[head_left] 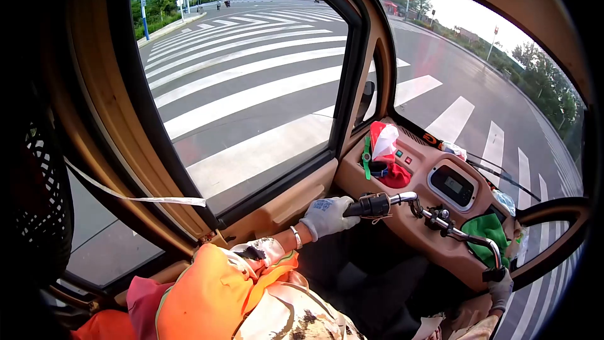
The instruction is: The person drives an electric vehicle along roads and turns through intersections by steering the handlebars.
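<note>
A chrome handlebar (472, 237) with black grips crosses in front of the dashboard. My left hand (328, 217), in a grey-white glove with blue print, is wrapped round its left grip (368, 206). Around that wrist is a silver band (296, 237). At the lower right, my right hand (501, 289), also gloved, is closed at the right grip (494, 274), partly hidden by it. Between the two arms of the bar sits a display panel (452, 185) with a small screen. Beside the right part of the bar lies a green cloth (487, 239).
Red and white cloths (387, 151) with a green strap lie on the dashboard's left. A side window frame (277, 176) and door panel (280, 204) stand left of me. Outside, a striped crossing (251, 88) covers the road, with distant riders, poles and trees.
</note>
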Motion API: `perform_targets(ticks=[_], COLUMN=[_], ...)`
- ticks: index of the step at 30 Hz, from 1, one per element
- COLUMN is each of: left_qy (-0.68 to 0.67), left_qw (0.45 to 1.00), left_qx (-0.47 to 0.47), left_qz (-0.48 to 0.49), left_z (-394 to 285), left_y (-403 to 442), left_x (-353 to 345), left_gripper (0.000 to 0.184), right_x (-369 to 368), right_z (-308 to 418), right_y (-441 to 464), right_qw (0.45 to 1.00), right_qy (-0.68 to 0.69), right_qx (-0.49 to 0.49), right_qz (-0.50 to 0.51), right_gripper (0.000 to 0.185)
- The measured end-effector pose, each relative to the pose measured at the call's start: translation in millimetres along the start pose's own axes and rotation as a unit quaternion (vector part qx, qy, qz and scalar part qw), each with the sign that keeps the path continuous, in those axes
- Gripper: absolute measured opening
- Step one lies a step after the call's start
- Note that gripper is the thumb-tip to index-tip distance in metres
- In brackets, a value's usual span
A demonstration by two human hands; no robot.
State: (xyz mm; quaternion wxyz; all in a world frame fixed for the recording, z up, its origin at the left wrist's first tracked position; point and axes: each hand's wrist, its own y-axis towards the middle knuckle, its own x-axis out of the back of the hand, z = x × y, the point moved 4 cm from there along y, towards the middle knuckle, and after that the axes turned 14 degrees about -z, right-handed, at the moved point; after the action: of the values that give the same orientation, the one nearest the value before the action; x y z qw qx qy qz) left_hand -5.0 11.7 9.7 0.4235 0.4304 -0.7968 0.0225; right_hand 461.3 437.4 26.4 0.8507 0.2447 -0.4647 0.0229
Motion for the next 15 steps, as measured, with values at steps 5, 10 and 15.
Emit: perform_targets(ticks=[5, 10, 15], left_qy=[0.008, 0.005, 0.015], left_qw=[1.000, 1.000, 1.000], left_qx=[-0.003, -0.009, 0.001], left_qz=[0.000, -0.012, 0.009], left_z=[2.0, -1.3, -9.6], left_y=[0.3, 0.7, 1.4], left_x=[-2.5, 1.2, 4.6], left_gripper=[0.038, 0.040, 0.038], right_x=[-19.4, -19.4, -17.5], right_z=[-34.4, -38.9, -40.3], right_y=[14.8, 9.7, 4.8], right_qw=[0.996, 0.995, 0.982], right_qy=[0.077, 0.091, 0.181], right_qx=[0.030, 0.033, 0.030], right_qz=[0.021, 0.034, 0.040], right_gripper=[0.027, 0.027, 0.028])
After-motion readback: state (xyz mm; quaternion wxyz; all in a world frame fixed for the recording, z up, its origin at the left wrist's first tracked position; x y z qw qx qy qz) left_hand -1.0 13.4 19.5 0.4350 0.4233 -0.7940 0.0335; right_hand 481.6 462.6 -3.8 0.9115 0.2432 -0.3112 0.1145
